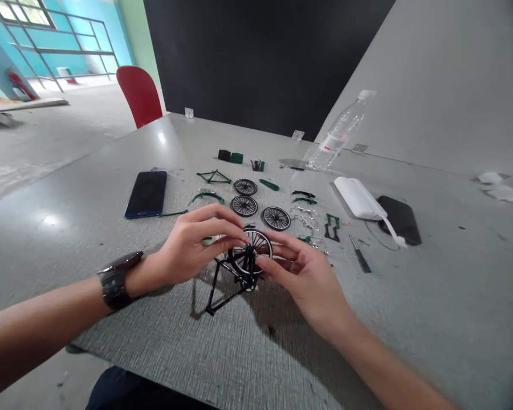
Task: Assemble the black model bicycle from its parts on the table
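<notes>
A black miniature bicycle frame [214,293] hangs just above the table in front of me, tilted, with a spoked wheel [263,236] at its rear end. My right hand [305,273] grips the wheel and the frame's end from the right, thumb near the hub. From the left, my left hand [196,242] reaches over the wheel's edge. Its thumb and fingers close together beside the hub; whatever they pinch is too small to name. A small crank part [248,285] shows beneath the wheel.
Beyond my hands lie several loose wheels [276,218], a green frame [214,177], green mudguards [208,196] and clear small parts [306,219]. A phone [146,194] lies left. Rightward are a screwdriver [361,258], a white power bank [354,196], a dark phone [399,219] and a plastic bottle [340,134].
</notes>
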The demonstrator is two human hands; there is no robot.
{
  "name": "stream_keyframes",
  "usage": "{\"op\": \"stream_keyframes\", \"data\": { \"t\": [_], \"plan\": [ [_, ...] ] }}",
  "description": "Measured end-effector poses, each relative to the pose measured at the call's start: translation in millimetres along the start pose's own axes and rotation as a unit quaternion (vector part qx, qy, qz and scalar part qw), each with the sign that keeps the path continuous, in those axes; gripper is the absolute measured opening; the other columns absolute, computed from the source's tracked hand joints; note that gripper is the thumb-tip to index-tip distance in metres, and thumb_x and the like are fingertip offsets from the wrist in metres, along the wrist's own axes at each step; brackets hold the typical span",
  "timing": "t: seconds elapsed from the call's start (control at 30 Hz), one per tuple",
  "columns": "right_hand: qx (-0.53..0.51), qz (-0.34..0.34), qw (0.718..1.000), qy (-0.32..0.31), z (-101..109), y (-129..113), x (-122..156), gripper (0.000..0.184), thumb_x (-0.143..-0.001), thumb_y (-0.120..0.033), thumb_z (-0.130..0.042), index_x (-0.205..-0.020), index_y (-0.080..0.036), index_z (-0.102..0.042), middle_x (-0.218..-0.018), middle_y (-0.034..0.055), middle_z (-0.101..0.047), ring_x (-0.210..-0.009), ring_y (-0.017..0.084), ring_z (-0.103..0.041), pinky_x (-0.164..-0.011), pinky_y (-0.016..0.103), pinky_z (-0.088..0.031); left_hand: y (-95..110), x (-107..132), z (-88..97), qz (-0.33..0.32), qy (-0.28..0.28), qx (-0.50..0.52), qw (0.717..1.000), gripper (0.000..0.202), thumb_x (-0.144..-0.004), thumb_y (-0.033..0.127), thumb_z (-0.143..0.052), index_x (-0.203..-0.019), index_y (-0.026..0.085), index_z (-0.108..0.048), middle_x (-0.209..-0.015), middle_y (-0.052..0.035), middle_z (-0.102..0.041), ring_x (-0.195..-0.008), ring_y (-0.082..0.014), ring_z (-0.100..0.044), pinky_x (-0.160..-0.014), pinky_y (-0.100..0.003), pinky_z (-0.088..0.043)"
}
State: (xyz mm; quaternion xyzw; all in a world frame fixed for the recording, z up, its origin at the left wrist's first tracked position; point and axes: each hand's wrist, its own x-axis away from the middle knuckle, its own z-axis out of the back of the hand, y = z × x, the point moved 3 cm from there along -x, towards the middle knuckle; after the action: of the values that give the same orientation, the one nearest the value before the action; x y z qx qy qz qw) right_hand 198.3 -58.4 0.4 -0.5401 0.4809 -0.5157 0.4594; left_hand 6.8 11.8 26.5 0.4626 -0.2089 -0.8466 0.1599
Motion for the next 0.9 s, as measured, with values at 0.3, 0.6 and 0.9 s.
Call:
{"op": "stream_keyframes", "data": {
  "t": [0.3,0.6,0.9],
  "plan": [
    [0.020,0.016,1.000,0.008,-0.1,-2.6,2.5,0.046,-0.078,-0.035,-0.081,-0.120,-0.022,-0.067,-0.102,0.0062,-0.078,-0.080,0.016,-0.074,-0.070,0.031,-0.065,-3.6,-0.9,-2.8,0.059,0.022,0.062,0.996,0.009,-0.088,0.019,-0.073,-0.095,0.022,-0.079,-0.094,-0.0051,-0.074,-0.086,-0.0150,-0.069,-0.078,-0.029,-0.059],
    [0.005,0.008,1.000,0.011,2.5,-0.2,2.0,0.044,-0.080,-0.032,-0.080,-0.120,-0.023,-0.067,-0.105,0.0055,-0.078,-0.086,0.016,-0.074,-0.073,0.030,-0.064,-12.2,-1.6,-0.8,0.157,0.048,0.190,0.968,0.014,-0.083,0.011,-0.075,-0.094,0.018,-0.079,-0.082,-0.0035,-0.078,-0.075,-0.0143,-0.072,-0.067,-0.027,-0.061],
    [-0.013,-0.017,1.000,-0.002,-1.1,1.4,3.4,0.046,-0.078,-0.033,-0.082,-0.120,-0.024,-0.066,-0.106,0.0050,-0.077,-0.085,0.016,-0.073,-0.073,0.030,-0.063,-12.4,0.7,-1.3,0.159,0.059,0.228,0.959,0.015,-0.070,0.018,-0.089,-0.071,0.017,-0.074,-0.069,-0.0025,-0.074,-0.073,-0.0158,-0.069,-0.071,-0.031,-0.056]
  ]
}}
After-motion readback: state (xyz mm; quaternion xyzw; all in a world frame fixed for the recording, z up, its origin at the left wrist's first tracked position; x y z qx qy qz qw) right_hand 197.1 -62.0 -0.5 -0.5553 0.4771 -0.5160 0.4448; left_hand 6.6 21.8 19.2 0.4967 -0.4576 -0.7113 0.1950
